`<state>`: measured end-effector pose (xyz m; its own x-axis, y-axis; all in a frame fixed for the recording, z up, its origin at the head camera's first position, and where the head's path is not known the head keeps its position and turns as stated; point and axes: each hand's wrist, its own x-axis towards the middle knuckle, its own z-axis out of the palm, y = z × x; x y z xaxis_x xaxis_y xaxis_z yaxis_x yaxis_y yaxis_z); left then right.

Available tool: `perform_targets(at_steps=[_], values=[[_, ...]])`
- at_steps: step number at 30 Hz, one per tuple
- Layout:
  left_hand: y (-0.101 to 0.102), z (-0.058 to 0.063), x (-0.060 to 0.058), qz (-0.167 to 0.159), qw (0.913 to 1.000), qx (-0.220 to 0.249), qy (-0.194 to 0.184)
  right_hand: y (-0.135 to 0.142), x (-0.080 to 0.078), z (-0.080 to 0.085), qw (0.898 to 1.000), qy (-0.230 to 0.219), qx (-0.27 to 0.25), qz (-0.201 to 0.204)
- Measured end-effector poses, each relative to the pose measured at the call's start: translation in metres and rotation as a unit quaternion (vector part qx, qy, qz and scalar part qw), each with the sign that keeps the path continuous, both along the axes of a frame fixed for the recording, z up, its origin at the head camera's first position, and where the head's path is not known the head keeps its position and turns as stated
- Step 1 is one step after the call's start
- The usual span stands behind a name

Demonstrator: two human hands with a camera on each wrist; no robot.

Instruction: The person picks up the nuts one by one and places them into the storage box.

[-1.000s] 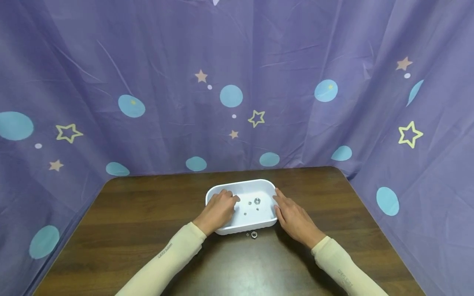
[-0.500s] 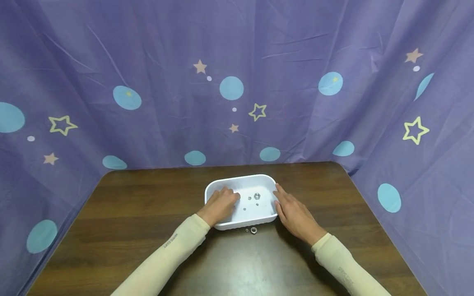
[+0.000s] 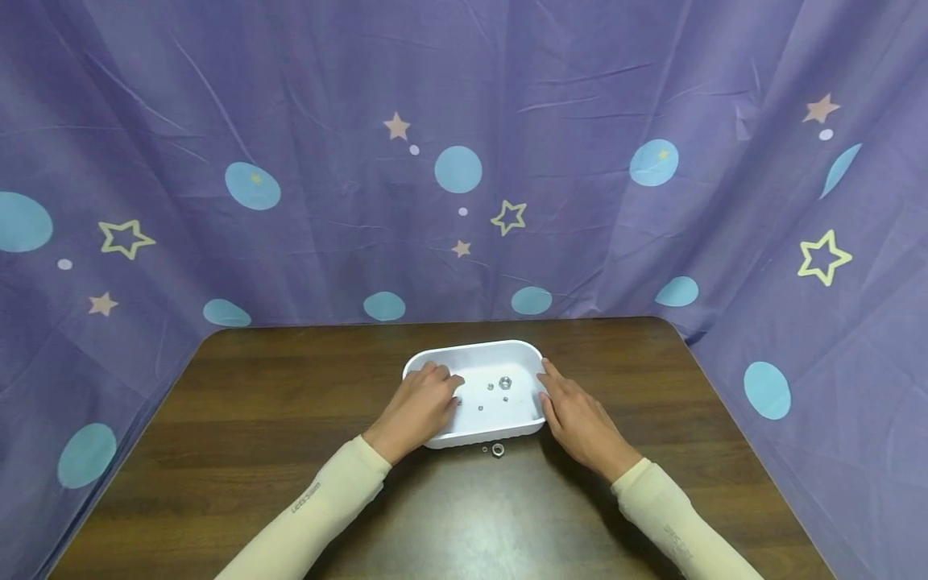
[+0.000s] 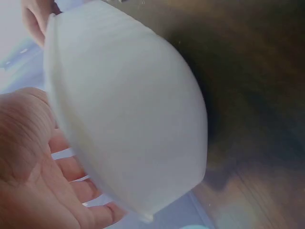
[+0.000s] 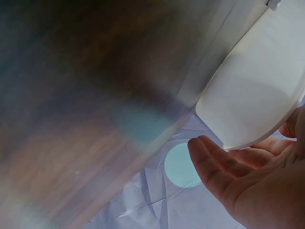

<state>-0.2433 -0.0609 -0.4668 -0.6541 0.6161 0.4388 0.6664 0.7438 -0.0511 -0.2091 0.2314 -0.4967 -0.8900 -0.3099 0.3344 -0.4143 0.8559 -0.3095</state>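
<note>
A white tray lies on the wooden table. Inside are a large hex nut and several smaller nuts, one small nut right beside my left hand. That hand reaches over the tray's left end with its fingers loosely bent; its fingertips are partly hidden, and nothing shows in them. My right hand holds the tray's right rim, thumb against the outer wall and some fingers over the edge. In front of the tray, a big nut and a tiny nut lie on the table.
The brown table stretches out on both sides of the tray and in front of it. Behind and beside it hangs a purple curtain with stars and dots.
My left hand has drawn back slightly to the left and a small nut has come into view beside it. The right hand stays on the rim. The head view has shifted slightly.
</note>
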Motion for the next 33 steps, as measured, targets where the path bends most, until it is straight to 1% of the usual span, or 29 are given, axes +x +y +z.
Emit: perform_targets(at_steps=[4, 8, 12, 17, 23, 29, 33], values=[[-0.011, 0.003, 0.014, 0.0, 0.9998, 0.017, 0.014, -0.001, 0.0, 0.0, 1.0, 0.002, 0.003, 0.001], [-0.017, 0.009, 0.026, 0.015, 0.9997, 0.019, 0.008, 0.0, 0.0, 0.001, 1.0, 0.004, 0.006, 0.002], [-0.02, 0.013, 0.035, 0.016, 0.9996, 0.021, 0.004, -0.001, 0.001, 0.002, 1.0, -0.001, 0.007, 0.001], [-0.022, 0.015, 0.044, 0.019, 0.9995, 0.021, 0.01, -0.002, 0.001, 0.002, 1.0, -0.006, 0.008, -0.001], [-0.027, 0.011, 0.05, 0.04, 0.9985, 0.033, 0.016, -0.001, 0.0, 0.0, 1.0, 0.0, 0.011, 0.001], [-0.034, 0.0, 0.047, 0.066, 0.9958, 0.06, 0.018, -0.002, 0.0, 0.002, 1.0, -0.001, 0.008, 0.0], [-0.037, -0.004, 0.047, 0.078, 0.9943, 0.073, 0.007, -0.003, 0.0, 0.004, 1.0, 0.018, 0.002, 0.003]])
